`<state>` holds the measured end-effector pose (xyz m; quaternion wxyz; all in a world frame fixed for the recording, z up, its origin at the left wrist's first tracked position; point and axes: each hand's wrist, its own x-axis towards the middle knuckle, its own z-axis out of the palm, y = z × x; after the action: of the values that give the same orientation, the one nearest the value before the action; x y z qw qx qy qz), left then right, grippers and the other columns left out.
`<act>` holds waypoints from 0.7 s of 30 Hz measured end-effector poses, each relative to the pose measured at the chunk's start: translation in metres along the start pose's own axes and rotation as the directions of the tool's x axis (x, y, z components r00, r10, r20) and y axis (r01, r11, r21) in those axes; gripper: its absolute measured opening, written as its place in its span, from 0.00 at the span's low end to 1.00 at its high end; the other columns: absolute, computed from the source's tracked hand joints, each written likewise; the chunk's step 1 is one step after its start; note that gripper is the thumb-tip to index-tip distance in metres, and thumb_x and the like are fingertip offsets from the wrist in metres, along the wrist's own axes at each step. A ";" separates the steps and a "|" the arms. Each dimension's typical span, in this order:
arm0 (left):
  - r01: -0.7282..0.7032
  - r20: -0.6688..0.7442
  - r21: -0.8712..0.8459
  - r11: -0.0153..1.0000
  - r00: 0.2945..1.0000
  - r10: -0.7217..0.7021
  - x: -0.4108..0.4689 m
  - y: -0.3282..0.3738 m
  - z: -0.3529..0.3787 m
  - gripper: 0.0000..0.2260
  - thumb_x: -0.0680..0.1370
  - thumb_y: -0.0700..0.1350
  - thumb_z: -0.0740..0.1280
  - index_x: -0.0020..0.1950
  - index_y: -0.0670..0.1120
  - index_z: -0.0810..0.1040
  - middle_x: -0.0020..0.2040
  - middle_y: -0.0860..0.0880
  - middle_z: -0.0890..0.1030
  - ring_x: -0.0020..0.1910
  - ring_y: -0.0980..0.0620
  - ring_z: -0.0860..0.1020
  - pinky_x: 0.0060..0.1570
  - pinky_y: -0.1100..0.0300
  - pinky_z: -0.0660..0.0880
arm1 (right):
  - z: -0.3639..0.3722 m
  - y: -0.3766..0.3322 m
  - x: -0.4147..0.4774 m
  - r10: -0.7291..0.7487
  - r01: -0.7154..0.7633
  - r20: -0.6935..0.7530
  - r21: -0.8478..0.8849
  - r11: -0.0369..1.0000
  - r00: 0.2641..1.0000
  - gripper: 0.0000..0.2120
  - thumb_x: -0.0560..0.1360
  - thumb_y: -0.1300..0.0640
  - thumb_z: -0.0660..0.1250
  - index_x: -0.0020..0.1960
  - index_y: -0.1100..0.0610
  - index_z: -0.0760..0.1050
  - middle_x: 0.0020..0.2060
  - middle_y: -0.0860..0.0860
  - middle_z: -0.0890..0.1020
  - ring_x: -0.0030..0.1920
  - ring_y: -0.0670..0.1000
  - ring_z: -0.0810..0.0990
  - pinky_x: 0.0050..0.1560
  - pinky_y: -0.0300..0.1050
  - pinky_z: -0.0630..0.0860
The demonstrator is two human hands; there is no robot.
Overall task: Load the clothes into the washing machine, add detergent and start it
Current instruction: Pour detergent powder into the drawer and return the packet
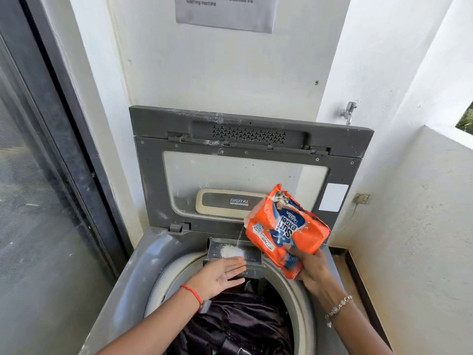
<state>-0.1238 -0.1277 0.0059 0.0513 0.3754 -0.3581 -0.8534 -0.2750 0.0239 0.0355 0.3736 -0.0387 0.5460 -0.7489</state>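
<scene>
Head view: gripping the orange detergent packet (286, 226) by its lower end with the right hand (311, 265). Tilted, spilling white powder from its upper-left corner into the detergent drawer (252, 253), just left of that hand. Holding the left hand (220, 274) flat and empty, fingers straight, at the drawer's front edge. Dark clothes (243, 319) in the drum below both hands.

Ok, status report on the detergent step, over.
Right hand grips tilted orange plastic detergent packet, white powder pouring into grey pull-out drawer. Left hand open, flat at drawer's front edge. Dark clothes loaded in pale round drum. Nothing blocking.
</scene>
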 end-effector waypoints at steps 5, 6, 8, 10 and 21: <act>-0.188 0.145 0.124 0.974 0.975 0.169 -0.024 0.023 0.064 0.06 0.75 0.38 0.68 0.51 0.43 0.79 0.49 0.47 0.82 0.54 0.50 0.77 0.56 0.43 0.71 | 0.000 -0.019 -0.016 -0.008 -0.034 0.170 0.244 0.969 0.985 0.49 0.36 0.60 0.85 0.55 0.61 0.73 0.39 0.58 0.85 0.34 0.56 0.84 0.30 0.54 0.80; -0.227 0.178 0.159 0.961 0.964 0.198 -0.030 0.030 0.083 0.07 0.74 0.39 0.68 0.52 0.44 0.79 0.50 0.47 0.82 0.56 0.50 0.77 0.57 0.42 0.71 | 0.000 -0.025 -0.018 -0.030 -0.021 0.183 0.273 0.962 0.983 0.51 0.35 0.60 0.85 0.58 0.62 0.72 0.41 0.59 0.85 0.35 0.57 0.84 0.31 0.55 0.80; -0.306 0.229 0.216 0.927 0.939 0.256 -0.041 0.042 0.122 0.05 0.74 0.40 0.68 0.49 0.46 0.79 0.44 0.49 0.83 0.50 0.53 0.78 0.51 0.48 0.74 | -0.001 -0.044 -0.025 -0.088 0.026 0.193 0.302 0.953 0.977 0.53 0.38 0.58 0.85 0.61 0.62 0.72 0.47 0.60 0.84 0.38 0.57 0.84 0.36 0.59 0.81; -0.382 0.261 0.238 0.893 0.911 0.320 -0.048 0.053 0.161 0.05 0.75 0.38 0.67 0.49 0.45 0.79 0.39 0.50 0.83 0.41 0.54 0.79 0.40 0.55 0.75 | -0.005 -0.068 -0.034 -0.168 0.101 0.160 0.362 0.927 0.973 0.52 0.39 0.56 0.85 0.61 0.61 0.72 0.50 0.60 0.83 0.42 0.57 0.84 0.41 0.60 0.81; -0.533 0.493 0.272 0.802 0.792 0.359 -0.057 0.054 0.385 0.13 0.76 0.35 0.65 0.61 0.37 0.75 0.50 0.41 0.79 0.43 0.46 0.78 0.42 0.48 0.74 | -0.143 -0.216 -0.113 -0.373 0.415 -0.184 0.327 0.849 0.909 0.13 0.72 0.60 0.67 0.56 0.58 0.70 0.50 0.58 0.79 0.50 0.57 0.79 0.52 0.57 0.77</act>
<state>-0.3539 0.0735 0.2530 0.1004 0.0886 -0.6055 -0.7845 -0.3719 0.2316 0.2005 0.1809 -0.0385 0.4007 -0.8973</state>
